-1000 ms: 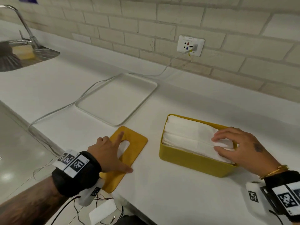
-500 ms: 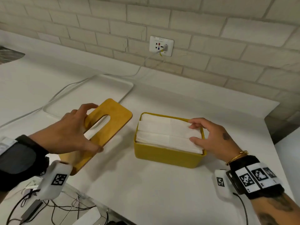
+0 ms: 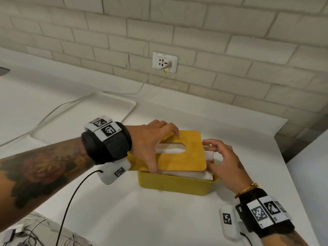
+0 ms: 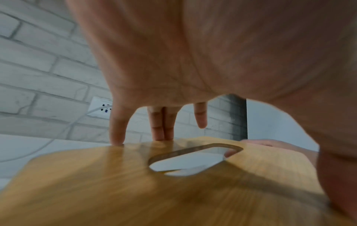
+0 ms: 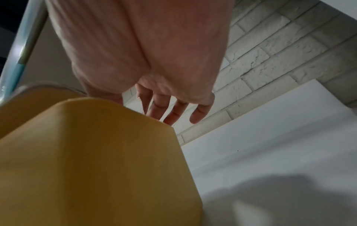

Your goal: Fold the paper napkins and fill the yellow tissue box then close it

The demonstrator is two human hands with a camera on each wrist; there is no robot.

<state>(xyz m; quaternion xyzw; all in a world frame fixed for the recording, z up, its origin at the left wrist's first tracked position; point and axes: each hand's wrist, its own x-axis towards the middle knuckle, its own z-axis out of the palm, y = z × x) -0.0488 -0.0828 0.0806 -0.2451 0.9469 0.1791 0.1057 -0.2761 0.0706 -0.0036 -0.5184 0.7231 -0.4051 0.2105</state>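
Note:
The yellow tissue box (image 3: 177, 184) stands on the white counter, filled with folded white napkins (image 3: 208, 154). My left hand (image 3: 158, 148) grips the yellow lid (image 3: 186, 160), thumb on its near edge and fingers on its far edge. The lid lies over the box, tilted and shifted left, with napkins showing through its slot (image 3: 171, 150). My right hand (image 3: 215, 154) is at the box's right end, its relaxed fingers touching the napkin stack. In the left wrist view my fingertips (image 4: 117, 137) press the lid (image 4: 115, 191). The right wrist view shows the box wall (image 5: 96, 160) under my fingers (image 5: 173, 113).
A white tray (image 3: 124, 107) lies behind and left of the box, with a white cable (image 3: 58, 107) running along it to the wall socket (image 3: 165, 62). The counter ends at an edge (image 3: 282, 157) to the right. Loose wires (image 3: 26, 235) hang below the front edge.
My left hand picked the lid up from the counter and carried it right, over the box. My right hand stayed at the box's right end on the napkins.

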